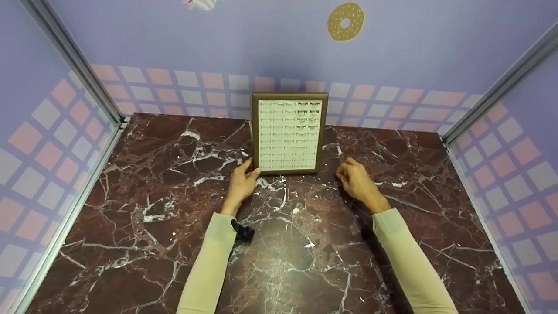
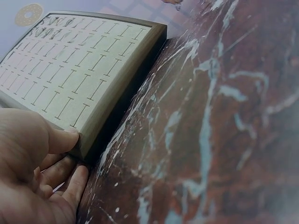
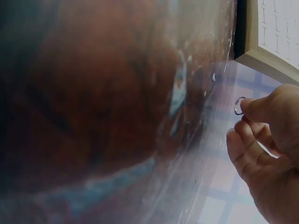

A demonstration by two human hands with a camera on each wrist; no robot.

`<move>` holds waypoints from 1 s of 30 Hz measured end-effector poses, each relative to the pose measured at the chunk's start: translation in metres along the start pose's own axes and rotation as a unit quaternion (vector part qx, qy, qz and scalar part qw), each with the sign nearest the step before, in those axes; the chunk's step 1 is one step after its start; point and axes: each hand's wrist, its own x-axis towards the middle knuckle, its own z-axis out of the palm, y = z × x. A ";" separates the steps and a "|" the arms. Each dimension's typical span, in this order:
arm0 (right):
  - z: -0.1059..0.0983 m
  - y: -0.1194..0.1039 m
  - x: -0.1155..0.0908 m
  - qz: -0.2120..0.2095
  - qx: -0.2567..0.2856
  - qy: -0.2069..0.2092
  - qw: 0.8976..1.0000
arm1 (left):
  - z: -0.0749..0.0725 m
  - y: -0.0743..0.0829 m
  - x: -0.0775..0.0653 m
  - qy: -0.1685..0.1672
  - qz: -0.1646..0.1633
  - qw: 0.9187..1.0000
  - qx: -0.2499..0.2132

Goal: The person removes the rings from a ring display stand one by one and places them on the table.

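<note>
A ring display tray (image 1: 287,151) with a wooden frame and a white slotted panel stands tilted up near the back wall. Several rings (image 1: 301,112) sit in its upper right slots; other slots hold none. My left hand (image 1: 240,184) grips the lower left corner, thumb on the front edge, with other fingers (image 2: 74,184) at the frame's underside. To the right of the tray, just above the table, my right hand (image 1: 358,181) pinches a small ring (image 3: 236,110) between thumb and fingertip. Its remaining fingers are bent, and the ring is too small to make out in the head view.
A dark red marble tabletop (image 1: 161,244) with white veins lies under both arms. Purple walls (image 1: 279,48) with pink and white squares enclose the back and sides, joined by metal corner strips (image 1: 501,83). A black device (image 1: 244,231) sits at the left wrist.
</note>
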 end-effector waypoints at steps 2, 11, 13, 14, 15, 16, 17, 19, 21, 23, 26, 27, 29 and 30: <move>0.000 0.000 -0.001 -0.004 0.002 -0.008 1.000 | 0.000 0.000 0.000 -0.001 0.002 1.000 -0.001; 0.002 0.002 -0.003 0.004 0.006 -0.037 0.999 | -0.002 0.000 -0.001 -0.003 0.006 1.000 0.009; 0.001 0.002 -0.003 0.012 0.007 -0.040 0.999 | -0.002 0.000 -0.001 -0.005 0.005 1.000 0.010; 0.001 0.003 -0.003 0.015 0.007 -0.041 0.999 | -0.002 0.000 -0.001 -0.005 0.005 1.000 0.009; 0.000 0.002 -0.003 0.018 0.007 -0.042 0.999 | -0.002 0.000 -0.001 -0.005 0.004 1.000 0.009; 0.000 0.002 -0.003 0.021 0.006 -0.044 0.999 | -0.001 -0.001 -0.001 -0.005 0.003 1.000 0.010; -0.001 0.002 -0.003 0.026 0.006 -0.045 0.999 | -0.001 -0.001 -0.001 -0.006 0.001 1.000 0.010; -0.003 0.000 -0.002 0.031 0.005 -0.050 0.998 | -0.001 -0.001 -0.001 -0.006 -0.002 1.000 0.010; -0.005 -0.003 0.000 0.034 0.006 -0.053 0.998 | -0.001 -0.001 -0.001 -0.006 -0.005 1.000 0.009; -0.008 -0.007 0.004 0.035 0.011 -0.048 0.998 | -0.001 -0.001 -0.001 -0.005 -0.003 1.000 0.007; -0.013 -0.013 0.012 0.029 0.018 -0.029 0.999 | -0.001 -0.001 0.000 -0.001 0.004 1.000 0.006; -0.014 -0.016 0.015 0.026 0.020 -0.021 0.999 | -0.001 -0.001 0.000 0.001 0.005 1.000 0.007; -0.016 -0.022 0.022 0.025 0.024 -0.007 0.999 | 0.000 -0.002 0.000 0.002 0.004 1.000 0.005; -0.017 -0.025 0.024 0.026 0.025 0.000 0.999 | 0.000 -0.002 0.000 0.002 0.002 1.000 0.004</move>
